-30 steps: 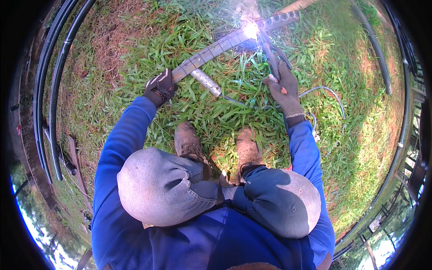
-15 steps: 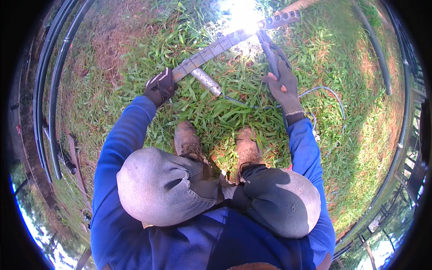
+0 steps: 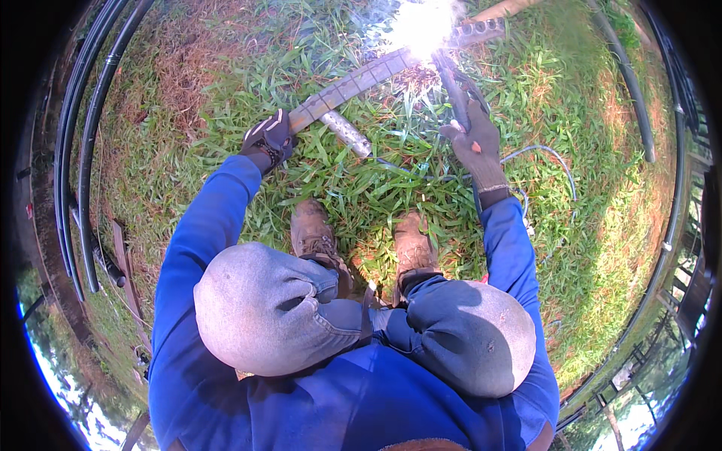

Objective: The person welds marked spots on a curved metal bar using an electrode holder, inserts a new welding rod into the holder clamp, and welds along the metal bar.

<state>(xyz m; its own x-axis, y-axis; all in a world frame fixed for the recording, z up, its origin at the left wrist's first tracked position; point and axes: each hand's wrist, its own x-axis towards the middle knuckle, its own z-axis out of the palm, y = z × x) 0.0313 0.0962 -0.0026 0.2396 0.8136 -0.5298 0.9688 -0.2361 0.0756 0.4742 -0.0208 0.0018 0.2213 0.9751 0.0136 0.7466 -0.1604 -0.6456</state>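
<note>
My left hand (image 3: 268, 138), in a dark glove with pale stripes, is closed on the near-left end of a long flat metal bar (image 3: 350, 86) with dark marks across it. The bar slants up and right over the grass, and round holes show toward its far end. In its dark glove, my right hand (image 3: 477, 143) grips a dark welding tool (image 3: 453, 92) that reaches up to the bar. A white arc glare (image 3: 423, 28) burns at the tool's tip and hides that stretch of bar. Under the bar's left half lies a short silvery tube (image 3: 347, 134).
A thin blue-grey cable (image 3: 553, 151) curls on the grass right of my right hand. My brown boots (image 3: 413, 240) stand below the bar. Dark pipes (image 3: 98, 143) run along the left, another pipe (image 3: 628, 75) lies at the far right, and a brown wooden piece (image 3: 502, 9) is beyond the glare.
The arc glare has shifted slightly right along the bar, and the welding tool's tip with it. My right hand has moved slightly; my left hand keeps nearly the same place on the bar.
</note>
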